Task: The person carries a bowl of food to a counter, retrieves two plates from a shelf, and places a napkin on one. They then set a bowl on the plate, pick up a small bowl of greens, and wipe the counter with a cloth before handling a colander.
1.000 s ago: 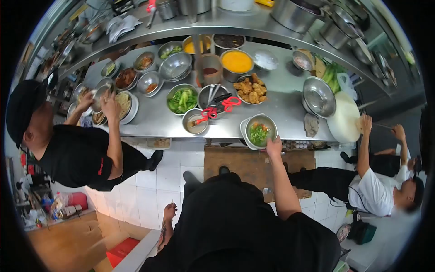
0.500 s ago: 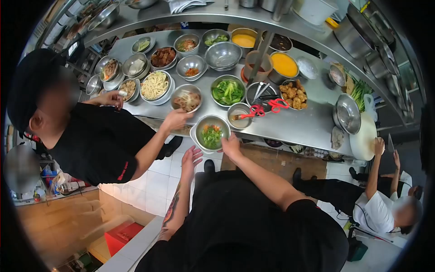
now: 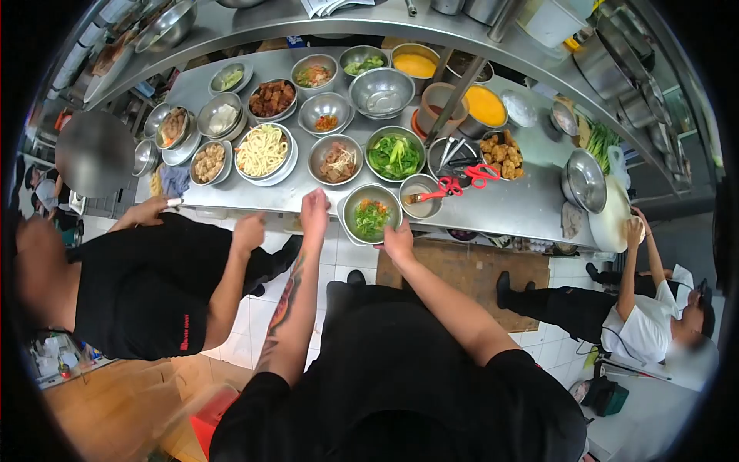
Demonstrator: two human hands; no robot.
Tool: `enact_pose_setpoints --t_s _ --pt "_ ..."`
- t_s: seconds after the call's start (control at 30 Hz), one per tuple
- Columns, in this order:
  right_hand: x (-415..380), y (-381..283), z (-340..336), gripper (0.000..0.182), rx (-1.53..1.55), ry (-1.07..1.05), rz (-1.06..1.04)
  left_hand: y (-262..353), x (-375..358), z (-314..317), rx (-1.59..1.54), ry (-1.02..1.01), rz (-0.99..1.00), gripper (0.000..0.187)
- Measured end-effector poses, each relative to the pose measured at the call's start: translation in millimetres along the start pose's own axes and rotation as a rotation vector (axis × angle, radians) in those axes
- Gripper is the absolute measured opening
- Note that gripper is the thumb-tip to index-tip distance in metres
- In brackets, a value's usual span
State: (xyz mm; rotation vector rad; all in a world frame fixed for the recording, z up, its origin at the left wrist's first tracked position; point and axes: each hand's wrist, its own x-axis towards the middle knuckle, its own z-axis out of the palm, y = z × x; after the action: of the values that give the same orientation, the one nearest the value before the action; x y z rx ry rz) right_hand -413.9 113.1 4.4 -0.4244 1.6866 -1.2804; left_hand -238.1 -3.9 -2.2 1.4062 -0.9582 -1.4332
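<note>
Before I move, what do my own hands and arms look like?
Your left hand and right hand are bare, with no gloves, and no watch or bracelet shows on either wrist. Both arms come out of short, plain black sleeves. A large tattoo runs along the left forearm; no marking shows on the right.

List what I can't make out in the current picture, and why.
- Left hand, head view: whether it holds anything; its curled fingers hide the palm.
- Right hand, head view: its fingertips under the bowl of chopped greens, hidden by the bowl.
- Dark-filled pot, head view: partly hidden by the shelf and posts.
- White sheets on the shelf, head view: cut off by the top edge.
</note>
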Motion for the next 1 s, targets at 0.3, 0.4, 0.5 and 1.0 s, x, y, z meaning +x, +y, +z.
enact_pose_setpoints --t_s 0.3,0.4,0.5,1.0 --pt "12 -9 20 0.041 0.01 -0.064 0.066 20 66 -8 -0.08 0.021 -0.163 0.02" --pt "23 -5 34 0.04 0.013 -0.024 0.068 13 69 -15 -0.197 0.015 -0.123 0.02" --pt "32 -13 46 0.04 0.007 -0.004 0.073 17 72 -13 -0.215 0.023 -0.128 0.019" --pt "50 -34 62 0.036 0.006 -0.048 0.138 17 74 -13 -0.21 -0.01 -0.222 0.041"
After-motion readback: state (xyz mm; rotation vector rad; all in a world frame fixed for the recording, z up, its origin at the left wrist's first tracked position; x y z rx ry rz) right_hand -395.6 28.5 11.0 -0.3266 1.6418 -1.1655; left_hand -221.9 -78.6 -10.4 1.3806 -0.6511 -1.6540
